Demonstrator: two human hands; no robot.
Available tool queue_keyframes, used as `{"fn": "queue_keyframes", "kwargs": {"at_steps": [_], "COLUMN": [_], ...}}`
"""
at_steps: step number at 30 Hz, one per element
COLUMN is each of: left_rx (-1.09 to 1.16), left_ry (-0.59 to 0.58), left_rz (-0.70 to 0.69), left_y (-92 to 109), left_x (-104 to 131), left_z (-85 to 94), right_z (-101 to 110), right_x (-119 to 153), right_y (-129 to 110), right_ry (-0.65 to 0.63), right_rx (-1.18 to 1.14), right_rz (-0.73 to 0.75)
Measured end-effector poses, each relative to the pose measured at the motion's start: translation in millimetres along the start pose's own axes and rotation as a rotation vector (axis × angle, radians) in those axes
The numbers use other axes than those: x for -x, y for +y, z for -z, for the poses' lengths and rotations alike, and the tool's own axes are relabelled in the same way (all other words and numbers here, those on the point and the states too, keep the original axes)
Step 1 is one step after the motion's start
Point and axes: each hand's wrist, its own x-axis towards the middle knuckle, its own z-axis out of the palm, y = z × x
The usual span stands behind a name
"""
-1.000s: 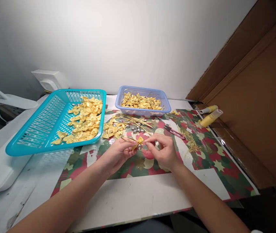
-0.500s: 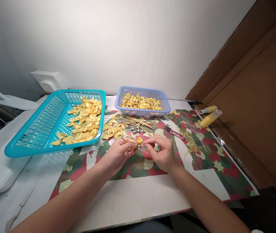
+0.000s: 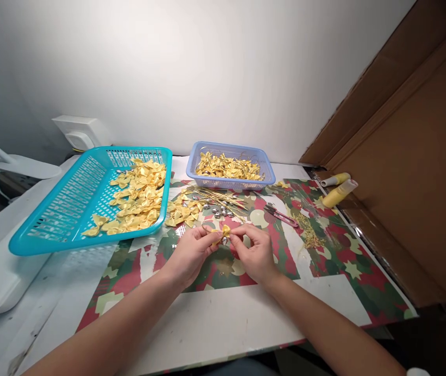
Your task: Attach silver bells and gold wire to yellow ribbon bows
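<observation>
Seen in the head view, pinching a yellow bow (image 3: 226, 230) from two sides — with the left hand (image 3: 192, 250) closed thumb-to-finger at its left, with the right hand (image 3: 255, 250) nipped together at its right edge; held between both, just above the patterned sheet (image 3: 226, 275), presumably to keep it steady and its middle in sight; glossy and golden, with a small silver bell (image 3: 225, 241) just below its centre; with loose bows (image 3: 184, 213), round bells (image 3: 218, 214) and gold ties (image 3: 223, 197) laid beyond, seemingly for easy reach, near the teal basket (image 3: 90, 244) and lilac basket (image 3: 226, 183) — with more bows in each.
</observation>
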Motion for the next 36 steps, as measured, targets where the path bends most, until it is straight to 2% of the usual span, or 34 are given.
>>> {"fn": "queue_keyframes", "kwargs": {"at_steps": [4,11,19,21,24,27,31,36], "left_rx": [-0.006,-0.134,-0.283,-0.347,-0.436,-0.512,-0.581,-0.602], "left_ry": [0.033,0.055,0.049,0.080,0.116,0.123,0.108,0.039], "left_rz": [-0.037,-0.150,-0.241,-0.286,-0.379,-0.506,-0.592,-0.561], "left_y": [-1,-2,-1,1,1,-2,-5,-3], "left_x": [-1,-5,-1,0,1,1,1,1], "left_z": [-0.9,8.3,4.5,3.3,3.8,5.6,6.7,5.7], "right_z": [-3,2,1,2,3,-2,-8,-7], "right_x": [0,-4,-6,-5,-2,2,3,-1], "right_y": [1,5,3,-1,-7,-10,-5,2], "right_ry": [0.014,-0.048,-0.116,-0.061,0.095,0.133,0.131,0.104], "right_rx": [-0.020,-0.059,-0.057,0.036,0.247,0.390,0.489,0.542], "right_rz": [-0.037,-0.164,-0.146,-0.079,0.166,0.326,0.285,0.312]}}
